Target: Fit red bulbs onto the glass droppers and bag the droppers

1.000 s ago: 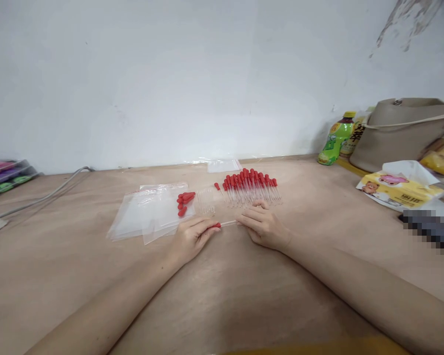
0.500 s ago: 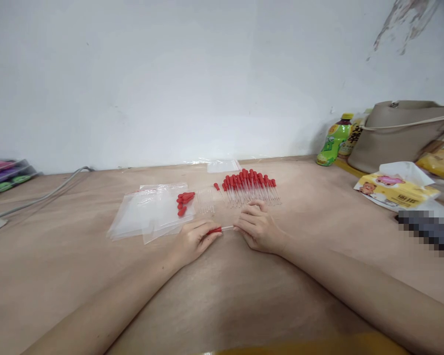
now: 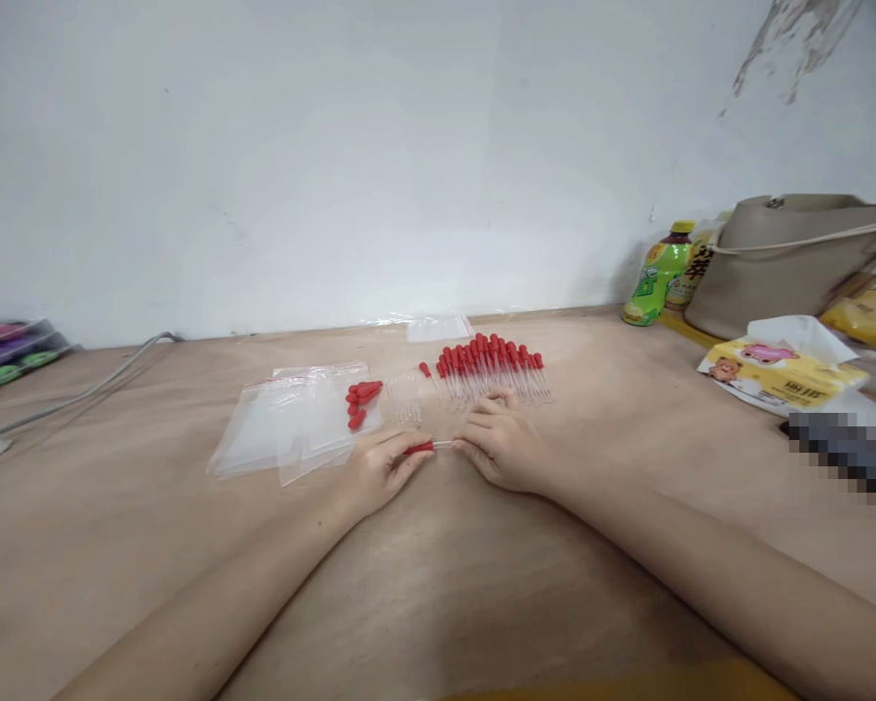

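Red bulb and clear tube held end to end between two hands, low over the brown desk [image 3: 438, 594].
The left hand [image 3: 380, 470] has its grip clamped on the red, tapered bulb [image 3: 419, 448]; the right hand [image 3: 503, 450] pinches the thin, clear tube [image 3: 443, 444]. Beyond them lie loose red bulbs [image 3: 357, 420], a row of clear tubes [image 3: 405, 397] and clustered red-topped droppers [image 3: 491, 355].

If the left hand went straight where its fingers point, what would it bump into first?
The clear tube at the end of the red bulb that the left hand holds, then, very close behind, the right hand. They look about level, though one picture can't prove depth.
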`<state>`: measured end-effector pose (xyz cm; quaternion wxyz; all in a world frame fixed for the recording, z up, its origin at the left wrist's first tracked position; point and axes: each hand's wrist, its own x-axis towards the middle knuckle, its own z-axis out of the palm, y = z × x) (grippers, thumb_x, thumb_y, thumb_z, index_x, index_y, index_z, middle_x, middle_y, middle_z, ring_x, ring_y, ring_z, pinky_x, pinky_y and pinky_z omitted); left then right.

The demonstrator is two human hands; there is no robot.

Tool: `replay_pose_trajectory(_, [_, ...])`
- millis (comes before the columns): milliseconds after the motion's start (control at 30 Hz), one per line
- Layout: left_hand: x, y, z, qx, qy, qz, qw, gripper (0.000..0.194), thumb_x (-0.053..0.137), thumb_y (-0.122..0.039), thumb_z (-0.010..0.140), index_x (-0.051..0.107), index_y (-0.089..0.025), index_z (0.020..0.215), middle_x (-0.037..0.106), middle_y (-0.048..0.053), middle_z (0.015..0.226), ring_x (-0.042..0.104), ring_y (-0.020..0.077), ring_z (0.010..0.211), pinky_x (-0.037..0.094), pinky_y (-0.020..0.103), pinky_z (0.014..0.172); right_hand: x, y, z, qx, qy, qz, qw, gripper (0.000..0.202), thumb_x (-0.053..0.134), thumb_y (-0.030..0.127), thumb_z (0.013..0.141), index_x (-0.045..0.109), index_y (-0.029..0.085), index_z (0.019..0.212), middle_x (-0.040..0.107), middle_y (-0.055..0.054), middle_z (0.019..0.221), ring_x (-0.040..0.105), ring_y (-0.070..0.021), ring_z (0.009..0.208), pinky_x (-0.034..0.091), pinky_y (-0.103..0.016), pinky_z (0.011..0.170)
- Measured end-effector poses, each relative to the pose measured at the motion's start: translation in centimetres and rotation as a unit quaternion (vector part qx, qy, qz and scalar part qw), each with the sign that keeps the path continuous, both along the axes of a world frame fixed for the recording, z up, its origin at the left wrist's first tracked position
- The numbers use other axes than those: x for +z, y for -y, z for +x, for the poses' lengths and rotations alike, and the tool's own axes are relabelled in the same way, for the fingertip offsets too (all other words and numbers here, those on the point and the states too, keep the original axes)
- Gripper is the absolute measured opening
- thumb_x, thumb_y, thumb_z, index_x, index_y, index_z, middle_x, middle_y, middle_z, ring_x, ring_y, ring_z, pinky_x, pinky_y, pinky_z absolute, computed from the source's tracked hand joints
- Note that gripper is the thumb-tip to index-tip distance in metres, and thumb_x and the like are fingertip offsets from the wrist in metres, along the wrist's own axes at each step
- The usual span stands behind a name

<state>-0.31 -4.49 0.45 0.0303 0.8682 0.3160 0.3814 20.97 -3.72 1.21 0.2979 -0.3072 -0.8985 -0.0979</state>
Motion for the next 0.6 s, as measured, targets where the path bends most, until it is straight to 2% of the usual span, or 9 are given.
replay_pose_trajectory(133, [0.1,-0.5,-0.6,0.071,-0.008,-0.011,0.997,0.023,0.056,-0.026,0.079,0.057,-0.019,0.101,0.062,0.004,0.092,0.058,0.0156,0.084,0.047,0.028,0.075,0.8,-0.3,0.6,-0.037,0.067,0.003,0.997,0.024,0.044,0.027,0.084,0.062,0.017,0.071,0.061,-0.006,0.074,0.046,-0.0171,0.078,0.022,-0.035,0.074])
replay_pose_trajectory(233, [0.2,-0.6,-1.0,0.147,-0.024,-0.057,0.987,0.031,0.056,-0.030,0.078,0.051,-0.017,0.105,0.058,0.003,0.081,0.056,0.0145,0.069,0.046,0.028,0.064,1.4,-0.8,0.8,-0.115,0.029,-0.060,0.991,0.024,0.045,0.027,0.082,0.063,0.017,0.069,0.062,-0.004,0.072,0.048,-0.0164,0.075,0.023,-0.033,0.072])
replay_pose_trajectory(300, [0.3,-0.6,-1.0,0.152,-0.053,-0.104,0.982,0.022,0.051,-0.030,0.080,0.053,-0.017,0.098,0.054,-0.001,0.069,0.052,0.0125,0.058,0.042,0.025,0.055,1.7,-1.5,0.6,-0.181,-0.035,-0.138,0.973,0.026,0.045,0.031,0.082,0.063,0.019,0.067,0.063,-0.002,0.069,0.051,-0.0149,0.069,0.025,-0.031,0.072])
replay_pose_trajectory(400, [0.6,-0.5,-0.8,0.126,-0.093,-0.136,0.978,0.015,0.045,-0.029,0.083,0.056,-0.018,0.083,0.053,-0.002,0.062,0.050,0.0123,0.056,0.038,0.024,0.053,2.0,-3.0,-0.6,-0.260,-0.100,-0.215,0.936,0.029,0.046,0.038,0.080,0.062,0.020,0.063,0.063,0.000,0.064,0.053,-0.0144,0.063,0.028,-0.031,0.075])
replay_pose_trajectory(600, [0.6,-0.5,-0.7,0.126,-0.100,-0.136,0.978,0.014,0.045,-0.026,0.083,0.056,-0.018,0.081,0.054,-0.001,0.064,0.049,0.0123,0.058,0.036,0.024,0.056,1.5,-6.5,-4.5,-0.348,-0.081,-0.204,0.911,0.031,0.043,0.039,0.079,0.061,0.018,0.064,0.065,-0.005,0.069,0.057,-0.0195,0.072,0.024,-0.039,0.082])
